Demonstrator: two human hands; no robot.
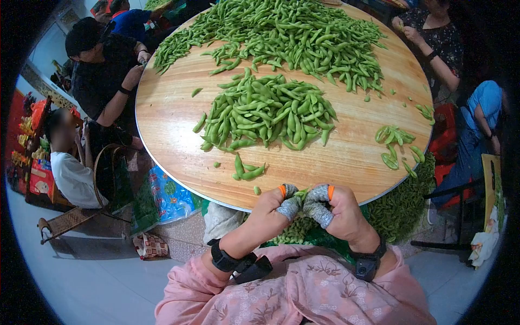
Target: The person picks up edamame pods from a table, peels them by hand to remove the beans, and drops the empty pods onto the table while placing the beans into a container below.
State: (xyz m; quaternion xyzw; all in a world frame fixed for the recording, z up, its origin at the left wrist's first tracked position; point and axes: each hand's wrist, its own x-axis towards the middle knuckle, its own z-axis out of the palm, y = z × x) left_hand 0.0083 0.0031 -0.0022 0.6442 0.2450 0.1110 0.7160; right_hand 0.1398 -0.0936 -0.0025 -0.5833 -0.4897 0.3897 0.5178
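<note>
Just past the near edge of the round wooden table, my left hand [272,208] and my right hand [342,214] meet with fingers pinched. Grey finger covers sit on the fingertips, with an orange band on each hand. Between them shows a green soybean pod [301,196], mostly hidden by the fingers. Below the hands lies a heap of light green shelled beans [291,233], partly covered by my arms. A small pile of whole pods [265,111] is in front of me, and a few loose pods [249,171] lie nearer.
The round table [179,141] bears a large pod heap [292,32] at the back. Flattened pods [394,135] lie at the right edge, above a pile of green husks [409,203] on the floor. Several people sit around. A wicker chair [70,219] stands left, a red stool [445,132] right.
</note>
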